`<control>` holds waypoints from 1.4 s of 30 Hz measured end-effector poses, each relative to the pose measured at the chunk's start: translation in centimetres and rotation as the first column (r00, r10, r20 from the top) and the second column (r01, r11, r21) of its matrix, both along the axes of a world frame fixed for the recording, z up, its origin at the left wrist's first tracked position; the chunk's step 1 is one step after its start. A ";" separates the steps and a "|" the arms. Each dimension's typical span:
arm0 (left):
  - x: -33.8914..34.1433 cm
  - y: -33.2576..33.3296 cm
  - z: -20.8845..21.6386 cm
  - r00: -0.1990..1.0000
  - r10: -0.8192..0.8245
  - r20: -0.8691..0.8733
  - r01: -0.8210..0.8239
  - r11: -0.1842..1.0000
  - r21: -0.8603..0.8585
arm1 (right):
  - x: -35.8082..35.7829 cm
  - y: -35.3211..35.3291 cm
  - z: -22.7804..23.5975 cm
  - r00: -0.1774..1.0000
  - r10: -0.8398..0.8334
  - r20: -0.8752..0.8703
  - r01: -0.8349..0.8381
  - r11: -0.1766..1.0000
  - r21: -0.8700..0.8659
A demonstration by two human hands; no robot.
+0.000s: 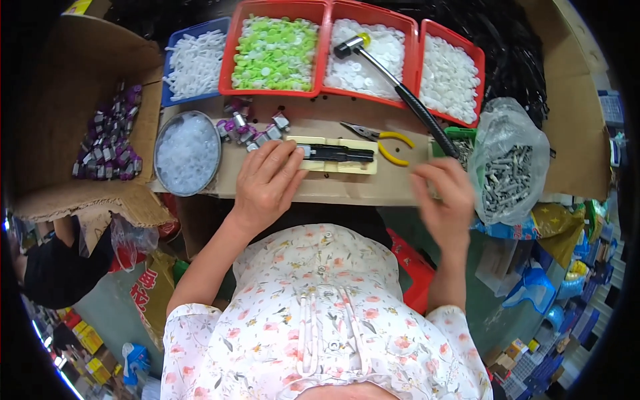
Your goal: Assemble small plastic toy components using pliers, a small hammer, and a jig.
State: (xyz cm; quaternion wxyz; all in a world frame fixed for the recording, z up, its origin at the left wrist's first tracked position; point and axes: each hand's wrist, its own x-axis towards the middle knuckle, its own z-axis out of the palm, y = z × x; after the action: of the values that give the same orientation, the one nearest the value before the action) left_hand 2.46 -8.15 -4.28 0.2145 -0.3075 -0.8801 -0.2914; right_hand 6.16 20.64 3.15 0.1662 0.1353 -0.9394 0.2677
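My left hand [267,183] is closed over the left end of a cream-coloured fixture [363,168], fingers on top and thumb along the near side. In the fixture lies a long black part [340,154], with a grey metal piece at its left end by my fingertips. My right hand [445,197] is raised at the table's front edge, right of the fixture. Its fingers are curled and smeared by motion, near the handle end of a hammer [420,107]. The hammer leans across the red bins, head up left. Yellow-handled pliers [390,141] lie behind the fixture.
Red bins [322,50] and a blue bin [167,73] hold small plastic parts. Small purple-and-grey motors [257,133] lie behind my left hand; more fill a carton [57,93]. A round dish [160,150] stands left; a clear bag [508,180] of metal pins lies right.
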 end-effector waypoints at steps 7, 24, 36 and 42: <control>-2.8 -0.2 2.2 0.998 -0.008 0.069 -0.003 0.989 0.150 | 2.7 6.1 -1.3 0.898 -0.369 0.241 0.340 0.928 0.155; -14.4 -0.1 2.8 0.982 0.173 0.076 -0.165 0.981 -0.100 | 0.8 6.8 -2.3 0.894 -0.373 0.251 0.326 0.922 0.207; -7.0 3.4 6.5 0.660 -0.361 0.659 -0.348 0.630 0.694 | 1.5 5.4 -0.1 0.893 -0.369 0.257 0.431 0.866 -0.254; -3.1 5.6 4.0 0.241 -0.863 0.444 -0.512 0.276 0.814 | -0.1 -0.8 2.3 0.984 -0.030 0.174 0.114 0.860 -0.497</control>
State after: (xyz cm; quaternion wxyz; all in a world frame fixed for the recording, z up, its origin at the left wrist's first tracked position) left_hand -0.61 -2.51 -0.26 -0.2780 -0.0117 -0.3782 -0.8829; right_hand 6.10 19.85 5.48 0.1296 0.0298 -0.8513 0.5076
